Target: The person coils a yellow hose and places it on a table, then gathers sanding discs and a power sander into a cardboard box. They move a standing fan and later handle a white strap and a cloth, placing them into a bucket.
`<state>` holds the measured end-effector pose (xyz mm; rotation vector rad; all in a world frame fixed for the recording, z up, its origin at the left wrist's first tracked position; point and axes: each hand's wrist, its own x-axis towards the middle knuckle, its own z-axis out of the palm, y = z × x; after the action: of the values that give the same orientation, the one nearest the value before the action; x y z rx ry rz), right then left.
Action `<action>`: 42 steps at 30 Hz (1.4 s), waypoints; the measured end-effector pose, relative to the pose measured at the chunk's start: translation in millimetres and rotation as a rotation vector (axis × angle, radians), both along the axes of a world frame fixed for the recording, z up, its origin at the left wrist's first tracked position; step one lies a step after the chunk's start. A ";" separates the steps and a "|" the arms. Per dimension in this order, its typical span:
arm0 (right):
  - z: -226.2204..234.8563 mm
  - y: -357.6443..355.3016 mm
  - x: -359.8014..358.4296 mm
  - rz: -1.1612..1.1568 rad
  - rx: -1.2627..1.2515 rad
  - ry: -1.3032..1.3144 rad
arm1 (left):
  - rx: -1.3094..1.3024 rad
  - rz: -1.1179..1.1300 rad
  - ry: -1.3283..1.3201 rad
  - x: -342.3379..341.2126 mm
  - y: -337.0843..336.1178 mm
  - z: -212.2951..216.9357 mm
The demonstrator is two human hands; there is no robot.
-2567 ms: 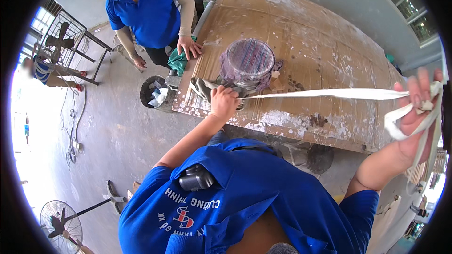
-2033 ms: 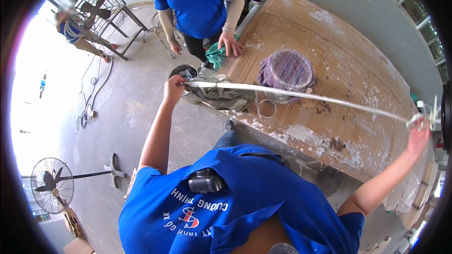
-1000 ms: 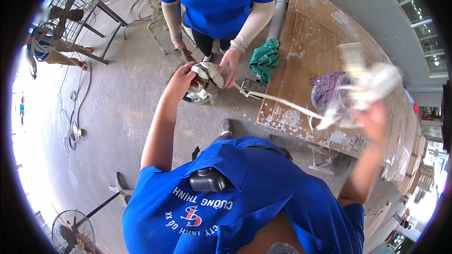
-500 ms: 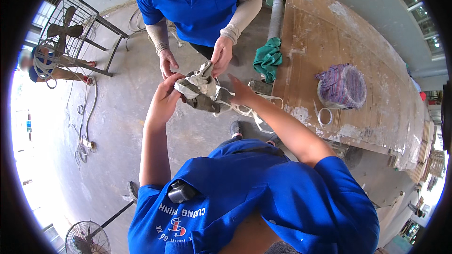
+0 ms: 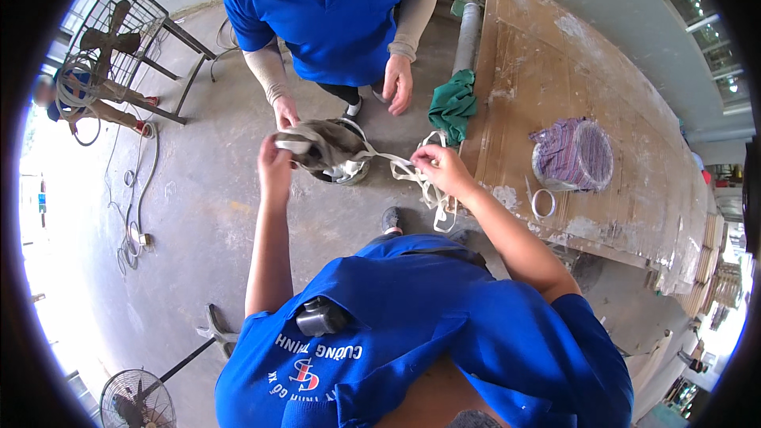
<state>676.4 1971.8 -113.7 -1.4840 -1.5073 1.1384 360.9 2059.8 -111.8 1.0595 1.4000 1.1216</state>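
Your left hand [image 5: 274,165] clutches grey cloth [image 5: 333,143], and from it, at three o'clock, your right hand [image 5: 441,168] pinches white tape [image 5: 399,161] whose dangling loops [image 5: 431,192] could snarl if yanked!

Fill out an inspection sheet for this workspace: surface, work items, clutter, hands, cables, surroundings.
Surface: cardboard-covered table, marked with whitish patches.
Work items: grey-green cloth with white straps, held off the table.
Clutter: green cloth at the table's left edge; container wrapped in striped fabric and white ring on top.
Hands: left hand grips the grey-green cloth; right hand has its fingers on the straps.
Cables: cables lie loosely looped on the floor, left.
Surroundings: co-worker opposite, one hand close to the cloth, contact unclear; pedestal fan lower left.
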 end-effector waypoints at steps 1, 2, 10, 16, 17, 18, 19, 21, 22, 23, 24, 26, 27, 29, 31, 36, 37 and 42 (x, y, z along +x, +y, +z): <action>5.2 1.1 -4.0 0.037 -0.002 -0.022 | -0.008 -0.145 0.113 7.7 -6.3 -7.4; 10.5 3.3 -9.5 0.086 0.026 0.001 | 0.144 -0.167 0.106 25.9 -8.0 -17.3; 47.7 15.0 -38.2 0.368 0.064 0.059 | 0.355 -0.856 0.171 114.4 -47.1 -60.5; 61.1 16.8 -19.3 0.334 0.175 -0.245 | 0.294 -0.685 -0.003 148.0 -61.1 -98.1; 63.3 16.6 -9.5 0.295 0.082 -0.268 | 0.252 -0.680 0.056 146.0 -56.8 -101.1; 64.0 16.6 -0.5 0.274 0.069 -0.360 | 0.145 -0.748 0.287 140.0 -51.8 -101.7; 64.0 16.1 9.5 0.264 0.138 -0.403 | 0.085 -0.778 0.213 133.7 -48.9 -99.8; 60.9 14.0 30.8 0.277 0.222 -0.562 | 0.149 -0.868 0.202 120.0 -41.0 -89.0; 57.5 13.6 39.6 0.296 0.256 -0.626 | 0.120 -0.872 0.301 114.1 -40.1 -80.7; 54.0 10.0 47.8 0.289 0.280 -0.638 | 0.140 -0.891 0.260 109.6 -39.8 -71.3; 50.3 5.1 54.0 0.283 0.286 -0.658 | 0.159 -0.909 0.220 105.8 -41.1 -61.5; 43.0 -8.3 58.7 0.202 0.282 -0.670 | 0.330 -0.950 0.204 101.4 -40.6 -43.0; 39.5 -16.9 57.5 0.185 0.280 -0.650 | 0.400 -0.978 0.248 100.6 -40.3 -35.5; 34.7 -34.8 52.8 0.155 0.206 -0.640 | 0.614 -1.033 0.320 98.0 -38.7 -23.5; 27.5 -52.4 44.2 0.166 0.394 -0.628 | 0.629 -1.035 0.364 97.6 -38.8 -15.2; 20.0 -86.9 63.6 -0.132 0.206 -0.376 | 0.456 -1.246 0.093 96.1 -41.6 7.6; 22.9 -92.0 79.6 -0.494 0.026 -0.290 | 0.495 -1.171 0.189 90.7 -37.5 12.2; 129.5 -177.7 195.4 -0.673 -0.037 -0.291 | 0.284 -0.945 0.676 7.1 21.2 21.5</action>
<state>871.8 1794.1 15.8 -2.0327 -1.0173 0.5652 368.1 2081.0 -90.3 2.1352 0.9766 0.2480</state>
